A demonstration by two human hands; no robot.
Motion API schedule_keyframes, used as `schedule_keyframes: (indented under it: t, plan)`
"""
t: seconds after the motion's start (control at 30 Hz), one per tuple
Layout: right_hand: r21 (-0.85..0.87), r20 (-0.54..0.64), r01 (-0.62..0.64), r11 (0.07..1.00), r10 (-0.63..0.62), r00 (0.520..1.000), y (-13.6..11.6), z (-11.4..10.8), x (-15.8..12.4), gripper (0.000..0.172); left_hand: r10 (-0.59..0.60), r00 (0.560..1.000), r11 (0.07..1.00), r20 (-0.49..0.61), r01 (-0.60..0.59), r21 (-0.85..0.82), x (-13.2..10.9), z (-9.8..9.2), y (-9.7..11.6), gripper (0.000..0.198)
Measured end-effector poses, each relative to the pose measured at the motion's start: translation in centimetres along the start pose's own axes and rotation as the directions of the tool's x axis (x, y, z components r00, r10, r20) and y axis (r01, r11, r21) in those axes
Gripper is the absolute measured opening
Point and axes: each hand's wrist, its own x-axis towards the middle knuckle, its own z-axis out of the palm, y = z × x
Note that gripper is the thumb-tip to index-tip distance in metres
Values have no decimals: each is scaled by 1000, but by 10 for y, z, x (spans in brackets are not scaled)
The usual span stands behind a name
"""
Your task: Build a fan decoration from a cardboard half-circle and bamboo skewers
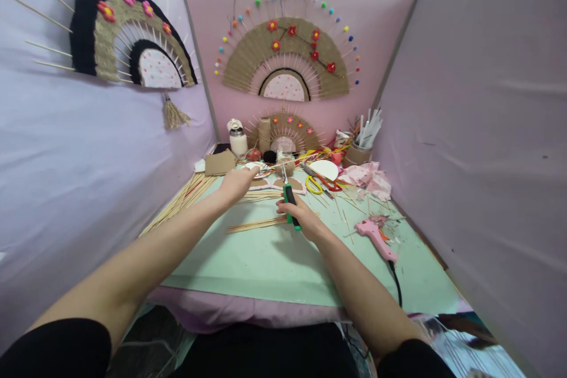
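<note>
My right hand (pixel 299 212) is closed round a tool with a green and black handle (pixel 290 199), its thin metal tip pointing away toward small cardboard pieces (pixel 292 184) on the green mat (pixel 266 260). My left hand (pixel 237 182) reaches forward, fingers together, resting on or pinching a white and brown cardboard piece (pixel 257 168); what it grips is too small to make out. A bundle of thin wooden sticks (pixel 254 225) lies just in front of my right hand.
A pink glue gun (pixel 376 237) with a black cord lies at the right. Yellow and red scissors (pixel 319 183), pink cloth (pixel 370 180), a cup of sticks (pixel 358 150), a white jar (pixel 238 142) and twine sit at the back. More sticks (pixel 181 201) lie along the left wall. Woven fans hang on the walls.
</note>
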Motion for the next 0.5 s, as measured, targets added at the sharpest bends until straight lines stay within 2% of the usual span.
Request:
schedule_keyframes:
  t: [0.17,0.33,0.5]
  plan:
    - [144,-17,-78,987,81,997,4,-2,4,37,63,997,990,33,-66,124,8,-12,9,35]
    - [235,-27,-126,964,136,990,7,-3,8,40,58,998,996,-12,-57,66,10,-19,15,32]
    - [277,-40,-127,953,143,989,5,-3,8,41,64,998,998,-23,-64,11,9,-17,17,30]
